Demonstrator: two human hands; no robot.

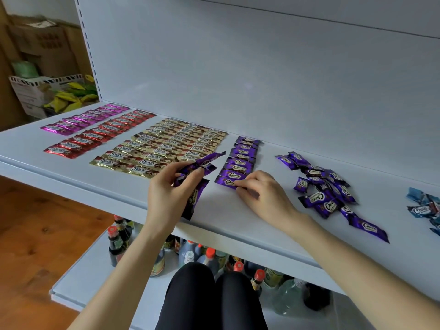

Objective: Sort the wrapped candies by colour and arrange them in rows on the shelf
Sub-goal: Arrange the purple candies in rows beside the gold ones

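On the white shelf (119,186) lie rows of wrapped candies: pink (83,119), red (100,134), and a wide gold block (164,144). A purple row (240,158) runs front to back right of the gold. My left hand (169,186) grips a bunch of purple candies (195,177) just above the shelf. My right hand (259,194) pinches the nearest candy of the purple row (226,181) at its right end. A loose heap of purple candies (326,189) lies to the right.
Blue wrapped candies (426,208) sit at the far right edge. Bottles (209,256) stand on the lower shelf under the front lip. Cardboard boxes (45,67) with yellow-green packets stand on the left beyond the shelf upright. My knees (209,298) are below.
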